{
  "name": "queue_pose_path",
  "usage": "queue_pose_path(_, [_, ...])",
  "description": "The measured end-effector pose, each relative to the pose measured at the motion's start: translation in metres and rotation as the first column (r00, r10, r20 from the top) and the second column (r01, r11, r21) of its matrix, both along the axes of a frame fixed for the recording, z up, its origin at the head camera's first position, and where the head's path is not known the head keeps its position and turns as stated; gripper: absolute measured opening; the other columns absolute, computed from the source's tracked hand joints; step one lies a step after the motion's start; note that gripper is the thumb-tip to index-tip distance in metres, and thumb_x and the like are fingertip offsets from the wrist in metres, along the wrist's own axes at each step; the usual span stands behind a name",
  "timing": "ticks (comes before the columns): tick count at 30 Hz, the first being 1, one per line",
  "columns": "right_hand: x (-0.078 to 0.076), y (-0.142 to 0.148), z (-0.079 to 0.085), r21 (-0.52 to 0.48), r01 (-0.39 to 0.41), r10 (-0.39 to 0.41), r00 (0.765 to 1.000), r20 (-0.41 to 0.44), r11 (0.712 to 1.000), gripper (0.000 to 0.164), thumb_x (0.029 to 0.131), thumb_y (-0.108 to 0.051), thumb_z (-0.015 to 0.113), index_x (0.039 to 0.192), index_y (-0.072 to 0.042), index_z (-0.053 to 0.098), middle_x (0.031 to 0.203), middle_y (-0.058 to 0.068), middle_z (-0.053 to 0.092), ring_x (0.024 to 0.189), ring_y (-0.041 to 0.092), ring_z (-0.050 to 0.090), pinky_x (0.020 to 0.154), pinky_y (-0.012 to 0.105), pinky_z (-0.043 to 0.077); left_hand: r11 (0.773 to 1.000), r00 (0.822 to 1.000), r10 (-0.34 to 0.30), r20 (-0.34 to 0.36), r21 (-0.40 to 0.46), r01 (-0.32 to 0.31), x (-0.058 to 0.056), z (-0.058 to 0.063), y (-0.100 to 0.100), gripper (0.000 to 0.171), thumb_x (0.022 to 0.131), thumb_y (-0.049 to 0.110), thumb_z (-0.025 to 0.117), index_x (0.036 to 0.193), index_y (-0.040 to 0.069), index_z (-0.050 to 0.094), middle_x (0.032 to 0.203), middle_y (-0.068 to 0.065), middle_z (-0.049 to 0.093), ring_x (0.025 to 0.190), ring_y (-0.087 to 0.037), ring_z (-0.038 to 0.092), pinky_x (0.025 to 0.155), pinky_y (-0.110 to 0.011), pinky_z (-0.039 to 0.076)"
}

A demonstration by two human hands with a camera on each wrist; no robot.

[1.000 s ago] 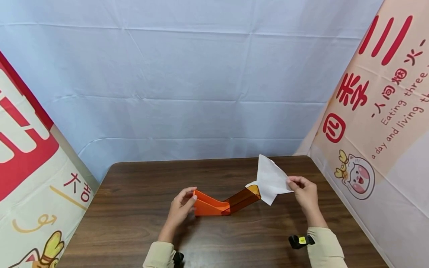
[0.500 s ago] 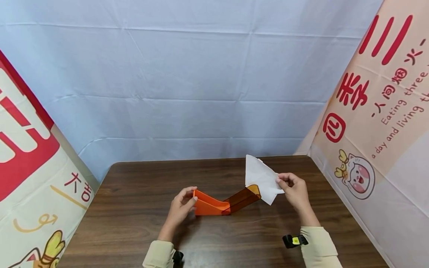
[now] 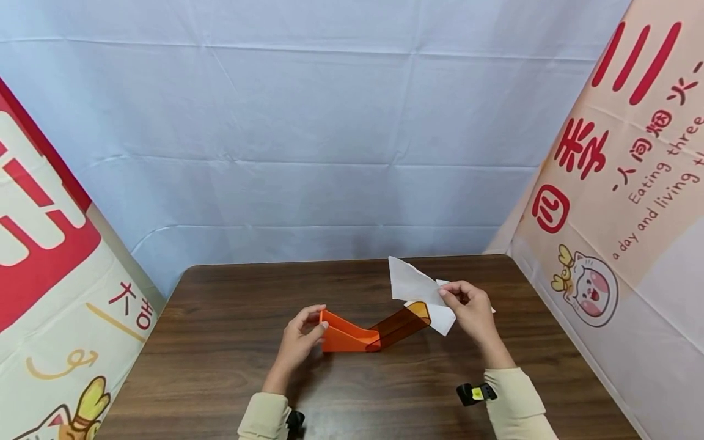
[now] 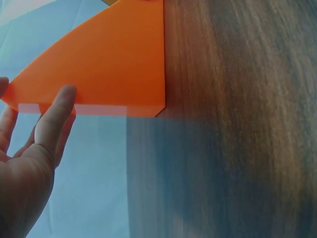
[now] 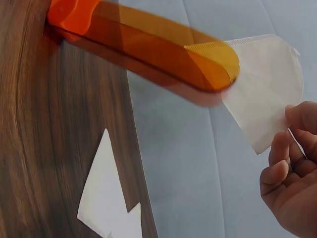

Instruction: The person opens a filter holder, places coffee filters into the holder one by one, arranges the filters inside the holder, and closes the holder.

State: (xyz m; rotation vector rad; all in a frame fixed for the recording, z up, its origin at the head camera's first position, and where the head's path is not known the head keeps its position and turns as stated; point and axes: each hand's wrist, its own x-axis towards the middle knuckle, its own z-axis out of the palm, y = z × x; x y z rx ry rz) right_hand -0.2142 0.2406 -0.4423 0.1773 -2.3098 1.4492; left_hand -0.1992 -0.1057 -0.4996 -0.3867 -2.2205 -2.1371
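An orange coffee filter holder (image 3: 349, 336) stands on the table, its amber see-through lid (image 3: 404, 324) slanting up to the right. My left hand (image 3: 299, 338) grips the holder's left end between thumb and fingers; in the left wrist view the thumb lies on the orange side wall (image 4: 114, 64). Off to the right, my right hand (image 3: 474, 307) pinches a white paper coffee filter (image 3: 411, 281) by its right edge, above the lid's raised end. The right wrist view shows the filter's crimped edge, partly behind the lid. More white filter paper (image 3: 442, 319) lies on the table behind the lid.
The dark wood table (image 3: 231, 305) ends at a pale cloth backdrop (image 3: 308, 183). Printed cloth panels hang at the left (image 3: 49, 275) and right (image 3: 616, 183). A black wrist strap (image 3: 475, 393) is on the right sleeve.
My right hand has moved left with the filter, now over the lid's end. White paper on the table behind now shows more. The left hand and holder stay in place.
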Motion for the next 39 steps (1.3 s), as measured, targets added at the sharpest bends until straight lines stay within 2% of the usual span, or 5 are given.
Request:
queue_pose_path(5, [0.009, -0.016, 0.015, -0.031, -0.009, 0.009, 1.0, -0.025, 0.999, 0.007, 0.086, 0.003, 0.064, 0.089, 0.01, 0.064, 0.074, 0.017, 0.059, 0.059, 0.011, 0.046, 0.049, 0.019, 0.038, 1.0, 1.0, 0.002, 0.002, 0.001, -0.002, 0.0, 0.0, 0.002, 0.034, 0.089, 0.005, 0.063, 0.122, 0.003, 0.056, 0.109, -0.021, 0.057, 0.098, -0.04, 0.056, 0.068, -0.042, 0.055])
queue_pose_path(9, [0.005, -0.019, 0.009, -0.043, -0.008, 0.005, 0.998, -0.068, 0.999, 0.005, 0.085, 0.004, 0.064, 0.088, 0.008, 0.065, 0.075, 0.016, 0.06, 0.06, 0.01, 0.045, 0.049, 0.018, 0.038, 1.0, 1.0, 0.009, -0.004, -0.009, -0.009, 0.0, 0.001, 0.003, 0.033, 0.088, 0.003, 0.063, 0.121, 0.002, 0.057, 0.108, -0.022, 0.057, 0.096, -0.037, 0.058, 0.067, -0.044, 0.055])
queue_pose_path(18, [-0.009, -0.027, -0.012, 0.179, -0.036, 0.095, 0.939, -0.332, 0.983, 0.013, 0.078, 0.009, 0.069, 0.086, -0.002, 0.066, 0.072, 0.002, 0.06, 0.056, 0.008, 0.045, 0.047, 0.017, 0.037, 0.998, 0.999, 0.037, -0.019, -0.041, -0.038, 0.0, 0.003, 0.004, 0.032, 0.088, 0.001, 0.062, 0.119, 0.003, 0.057, 0.105, -0.021, 0.058, 0.094, -0.037, 0.059, 0.064, -0.038, 0.056])
queue_pose_path(25, [-0.009, -0.037, -0.014, 0.209, -0.092, 0.151, 0.945, -0.289, 0.974, 0.016, 0.078, 0.009, 0.069, 0.084, -0.005, 0.067, 0.072, -0.005, 0.059, 0.056, 0.008, 0.045, 0.045, 0.023, 0.039, 0.998, 0.999, 0.042, -0.017, -0.043, -0.043, 0.001, 0.001, 0.005, 0.032, 0.088, 0.003, 0.062, 0.119, 0.005, 0.057, 0.108, -0.019, 0.058, 0.095, -0.038, 0.058, 0.067, -0.049, 0.054])
queue_pose_path(39, [-0.009, -0.052, -0.016, 0.28, -0.102, 0.174, 0.953, -0.247, 0.955, 0.016, 0.076, 0.006, 0.073, 0.081, -0.009, 0.068, 0.069, -0.008, 0.059, 0.055, 0.007, 0.046, 0.045, 0.021, 0.04, 0.999, 1.0, 0.03, 0.001, -0.011, -0.03, -0.001, -0.002, 0.004, 0.032, 0.087, 0.001, 0.063, 0.118, 0.004, 0.057, 0.108, -0.02, 0.058, 0.096, -0.041, 0.057, 0.067, -0.048, 0.054])
